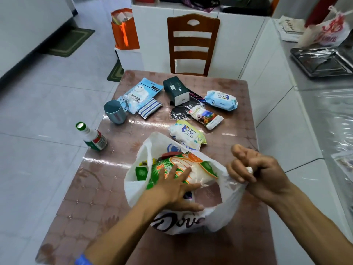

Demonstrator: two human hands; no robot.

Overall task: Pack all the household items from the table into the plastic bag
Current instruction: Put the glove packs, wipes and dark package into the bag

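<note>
A white plastic bag stands open on the brown table. My left hand lies flat, fingers spread, on a green and orange packet inside the bag. My right hand grips the bag's right handle, holding the mouth open. Loose items lie beyond the bag: a wipes pack, a colourful pouch, a blue wipes pack, a dark green box, a blue towel packet, a striped cloth, a teal cup and a white bottle.
A wooden chair stands at the table's far end. An orange paper bag sits on a white stand to the left. A counter on the right carries a metal tray and a printed bag.
</note>
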